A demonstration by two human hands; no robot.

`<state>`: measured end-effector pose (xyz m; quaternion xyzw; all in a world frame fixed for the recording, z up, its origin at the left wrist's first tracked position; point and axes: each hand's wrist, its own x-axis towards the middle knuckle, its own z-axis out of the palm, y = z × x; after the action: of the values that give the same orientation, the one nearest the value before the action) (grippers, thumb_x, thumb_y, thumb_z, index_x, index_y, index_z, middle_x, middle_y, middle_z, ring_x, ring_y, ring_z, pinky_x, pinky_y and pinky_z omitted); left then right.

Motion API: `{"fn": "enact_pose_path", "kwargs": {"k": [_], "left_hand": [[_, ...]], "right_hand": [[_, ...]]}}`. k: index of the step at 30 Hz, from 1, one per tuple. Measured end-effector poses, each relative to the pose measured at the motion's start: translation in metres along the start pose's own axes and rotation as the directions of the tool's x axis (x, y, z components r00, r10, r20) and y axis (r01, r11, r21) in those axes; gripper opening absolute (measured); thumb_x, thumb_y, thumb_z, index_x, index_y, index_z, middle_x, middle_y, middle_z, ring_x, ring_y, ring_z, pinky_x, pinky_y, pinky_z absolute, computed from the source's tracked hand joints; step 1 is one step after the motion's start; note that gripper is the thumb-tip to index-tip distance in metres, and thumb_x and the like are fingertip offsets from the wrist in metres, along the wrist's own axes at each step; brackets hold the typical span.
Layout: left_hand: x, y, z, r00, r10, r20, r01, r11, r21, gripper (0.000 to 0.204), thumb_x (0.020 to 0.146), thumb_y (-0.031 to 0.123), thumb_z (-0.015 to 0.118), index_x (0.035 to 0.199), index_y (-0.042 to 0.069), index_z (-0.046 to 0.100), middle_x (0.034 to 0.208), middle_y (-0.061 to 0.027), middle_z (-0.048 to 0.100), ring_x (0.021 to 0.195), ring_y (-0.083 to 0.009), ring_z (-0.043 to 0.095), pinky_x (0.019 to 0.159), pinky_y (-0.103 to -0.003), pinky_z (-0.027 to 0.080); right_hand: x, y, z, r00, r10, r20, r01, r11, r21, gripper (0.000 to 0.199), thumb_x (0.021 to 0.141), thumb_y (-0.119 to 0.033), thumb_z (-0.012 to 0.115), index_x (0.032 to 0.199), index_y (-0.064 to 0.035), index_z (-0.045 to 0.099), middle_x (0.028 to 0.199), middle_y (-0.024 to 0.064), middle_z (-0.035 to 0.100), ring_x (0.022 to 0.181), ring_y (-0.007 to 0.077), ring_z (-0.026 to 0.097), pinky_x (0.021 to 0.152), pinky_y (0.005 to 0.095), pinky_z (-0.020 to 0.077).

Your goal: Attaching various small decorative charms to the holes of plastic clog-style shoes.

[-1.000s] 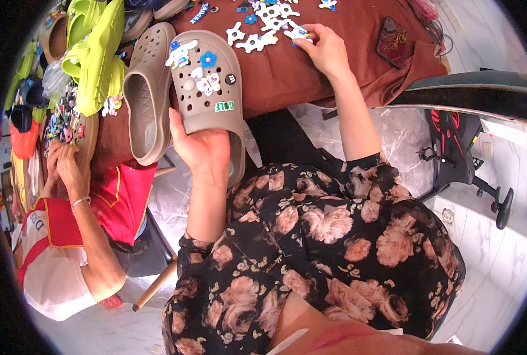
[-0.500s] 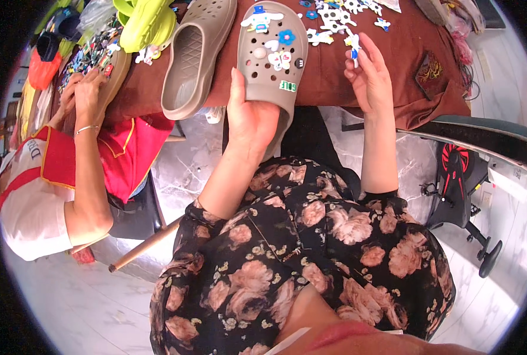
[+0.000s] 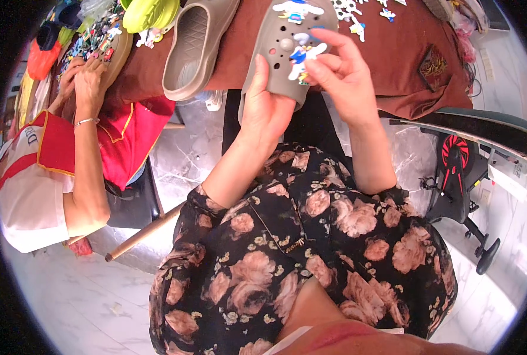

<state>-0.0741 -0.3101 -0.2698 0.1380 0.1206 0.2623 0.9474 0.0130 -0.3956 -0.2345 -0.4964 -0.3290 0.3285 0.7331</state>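
Got a grey-brown clog [image 3: 283,56] held up in the left hand [image 3: 269,115], over the near edge of the brown-covered worktop [image 3: 393,71], thumb along its side, other fingers pretty much hidden. Pinching a little white-and-blue charm [image 3: 301,59] in the right hand [image 3: 349,86], right above the holes, can't tell if touching. Matching empty clog [image 3: 195,44] over to the left, loose charms [image 3: 357,28] scattered beyond the right hand.

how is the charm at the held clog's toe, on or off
On: the white-and-blue charm lies against the taupe clog, unheld.
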Motion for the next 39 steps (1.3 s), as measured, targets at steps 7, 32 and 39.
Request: {"fn": "enact_pose_path", "kwargs": {"k": [7,32,39], "left_hand": [[-0.010,-0.010,-0.007,1.000,0.009,-0.020,-0.010,1.000,-0.028,0.050,0.089,0.042,0.040,0.117,0.001,0.042,0.114,-0.0113,0.050,0.110,-0.0222,0.045,0.095,-0.038,0.037],[0.003,-0.013,0.001,0.996,-0.042,0.079,0.044,0.999,-0.030,0.033,0.090,0.025,0.046,0.117,0.005,0.042,0.120,-0.0082,0.045,0.115,-0.0192,0.041,0.100,-0.036,0.032],[0.020,-0.004,0.003,0.999,-0.030,-0.045,0.033,0.997,0.064,0.033,0.089,0.021,0.047,0.118,0.005,0.042,0.120,-0.0081,0.046,0.114,-0.0198,0.041,0.099,-0.036,0.031]], "right_hand": [[-0.013,0.019,0.020,0.971,-0.223,-0.085,0.133,0.803,-0.581,0.012,0.074,-0.007,0.063,0.084,-0.0021,0.059,0.076,0.0091,0.057,0.072,0.0170,0.059,0.064,0.0263,0.0478],[0.014,0.004,0.004,0.922,-0.380,-0.072,0.119,0.455,-0.882,0.023,0.076,-0.023,0.061,0.091,-0.0057,0.056,0.082,0.0114,0.059,0.076,0.0286,0.058,0.063,0.0369,0.0460],[0.031,0.002,-0.002,0.949,-0.314,-0.041,0.103,0.427,-0.898,0.025,0.078,-0.030,0.057,0.093,-0.0095,0.057,0.085,0.0097,0.057,0.081,0.0271,0.056,0.071,0.0392,0.0448]]}}
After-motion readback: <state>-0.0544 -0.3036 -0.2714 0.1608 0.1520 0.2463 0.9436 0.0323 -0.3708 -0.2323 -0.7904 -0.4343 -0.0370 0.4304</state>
